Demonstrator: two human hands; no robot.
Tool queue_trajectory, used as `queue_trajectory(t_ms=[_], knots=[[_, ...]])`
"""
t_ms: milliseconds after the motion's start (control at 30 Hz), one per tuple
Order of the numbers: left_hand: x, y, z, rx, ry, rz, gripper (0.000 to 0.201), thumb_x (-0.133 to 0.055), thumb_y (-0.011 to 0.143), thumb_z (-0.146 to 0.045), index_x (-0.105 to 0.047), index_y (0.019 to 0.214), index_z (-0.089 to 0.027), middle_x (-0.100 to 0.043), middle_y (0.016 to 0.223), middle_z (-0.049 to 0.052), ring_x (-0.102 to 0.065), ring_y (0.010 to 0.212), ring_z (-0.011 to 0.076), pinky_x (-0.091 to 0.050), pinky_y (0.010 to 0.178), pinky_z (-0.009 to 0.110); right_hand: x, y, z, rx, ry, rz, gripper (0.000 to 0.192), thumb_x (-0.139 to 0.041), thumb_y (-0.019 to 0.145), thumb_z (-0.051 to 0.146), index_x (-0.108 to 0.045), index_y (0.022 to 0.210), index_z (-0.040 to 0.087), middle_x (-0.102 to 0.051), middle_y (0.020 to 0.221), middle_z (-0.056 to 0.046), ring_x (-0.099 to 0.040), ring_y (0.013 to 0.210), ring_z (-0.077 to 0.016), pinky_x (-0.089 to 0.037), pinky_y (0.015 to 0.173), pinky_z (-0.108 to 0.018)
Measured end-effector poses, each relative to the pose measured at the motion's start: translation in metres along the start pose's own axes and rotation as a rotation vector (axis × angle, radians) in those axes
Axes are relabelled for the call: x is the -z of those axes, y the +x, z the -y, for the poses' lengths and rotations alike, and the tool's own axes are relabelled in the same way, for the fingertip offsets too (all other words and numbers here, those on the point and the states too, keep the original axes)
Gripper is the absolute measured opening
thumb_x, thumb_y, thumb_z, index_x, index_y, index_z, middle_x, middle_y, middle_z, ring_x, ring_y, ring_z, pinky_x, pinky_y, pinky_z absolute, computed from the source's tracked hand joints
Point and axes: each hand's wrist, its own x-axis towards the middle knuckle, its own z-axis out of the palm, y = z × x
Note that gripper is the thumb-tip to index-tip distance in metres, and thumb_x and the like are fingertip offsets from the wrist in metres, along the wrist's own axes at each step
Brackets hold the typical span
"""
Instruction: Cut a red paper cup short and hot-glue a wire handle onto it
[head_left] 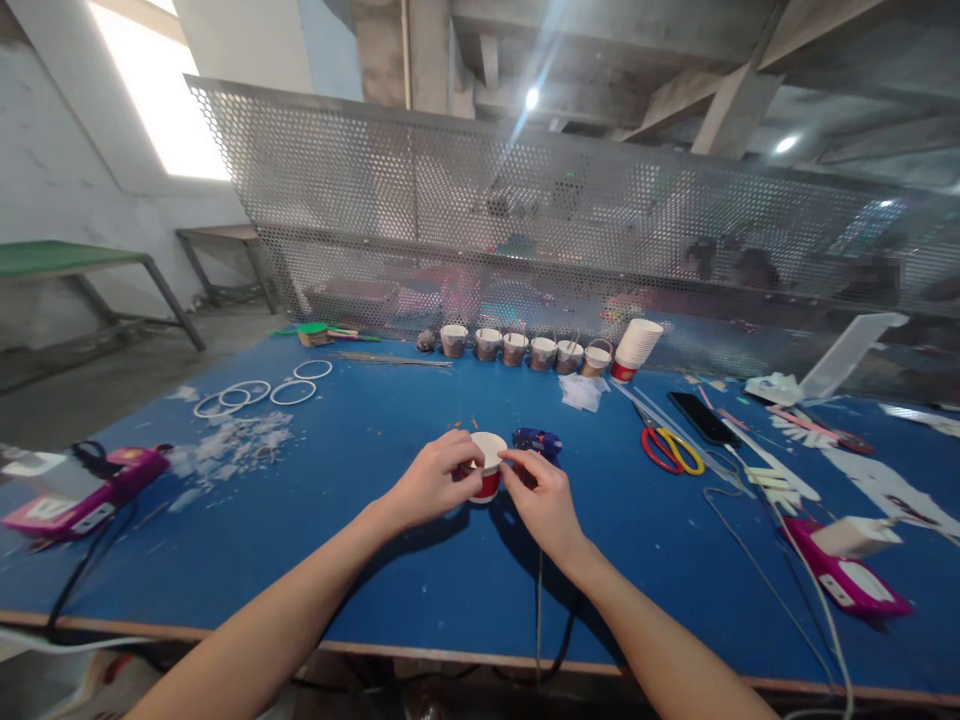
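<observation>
- while both hands meet at the middle of the blue table (420, 590), they're wrapped round one small paper cup (488, 466), white on the inside and at the rim with a red band low on the wall.
- the cup sits near the centre of the table, bottom looks to be on or just off the surface, can't tell which.
- left hand (435, 482) has its fingers curled closed around the cup's left side, thumb up by the rim.
- right hand (541, 498) pinches the right edge of the rim between thumb and fingertips, closed tight. if there's something tiny in that pinch i can't make it out.
- just behind the right hand lies a dark blue glue gun (537, 441), close to the cup, with a black cord (538, 620) running off the near table edge.
- further back there's a row of little brown-wrapped cups (517, 347) along the mesh screen (525, 210), and a stack of paper cups (636, 349) at its right end.
- to the right: scissors (671, 449) with red and yellow handles, a black phone (703, 417), white paper scraps.
- to the left: white rings (259, 392), a heap of white shreds (232, 440), and a pink gadget (90, 492) by the edge; another pink one (847, 570) is on the right.
- nothing sits between the hands and the cup.
</observation>
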Motion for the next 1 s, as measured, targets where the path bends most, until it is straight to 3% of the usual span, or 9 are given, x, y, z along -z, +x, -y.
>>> queue_trajectory(t_ms=[233,533,700,1000], knots=[[-0.001,0.001,0.009,0.005,0.039,0.023,0.015,-0.048,0.077,-0.011,-0.055,0.067,-0.019,-0.053,0.068,-0.001,-0.051,0.071,0.0142,-0.043,0.069,0.025,-0.003,-0.002,-0.002,-0.031,-0.055,0.053,0.018,-0.051,0.087,0.024,-0.068,0.086,0.019,-0.067,0.075,-0.003,-0.059,0.062,-0.0154,-0.046,0.059,-0.026],[-0.006,-0.004,0.006,-0.005,0.162,0.003,0.011,-0.054,0.084,-0.017,-0.064,0.083,-0.02,-0.066,0.097,0.007,-0.059,0.093,0.0199,-0.051,0.078,0.032,-0.006,-0.002,0.001,-0.015,-0.11,0.085,0.02,-0.048,0.09,0.025,-0.066,0.082,0.02,-0.068,0.077,-0.004,-0.06,0.066,-0.0162,-0.044,0.062,-0.026],[-0.008,-0.005,0.006,-0.038,0.144,-0.008,0.011,-0.053,0.084,-0.014,-0.064,0.085,-0.019,-0.067,0.091,0.006,-0.06,0.089,0.019,-0.051,0.081,0.032,-0.007,-0.003,0.0,0.005,-0.133,0.093,0.02,-0.048,0.091,0.026,-0.066,0.083,0.021,-0.068,0.079,-0.004,-0.061,0.069,-0.0168,-0.044,0.063,-0.026],[-0.011,-0.003,0.009,0.028,0.137,0.026,0.014,-0.054,0.084,-0.014,-0.062,0.074,-0.019,-0.06,0.073,0.002,-0.054,0.074,0.0157,-0.044,0.067,0.026,-0.008,-0.004,0.001,-0.02,-0.123,0.064,0.016,-0.051,0.088,0.024,-0.065,0.095,0.018,-0.068,0.08,-0.005,-0.063,0.067,-0.0173,-0.047,0.063,-0.026]])
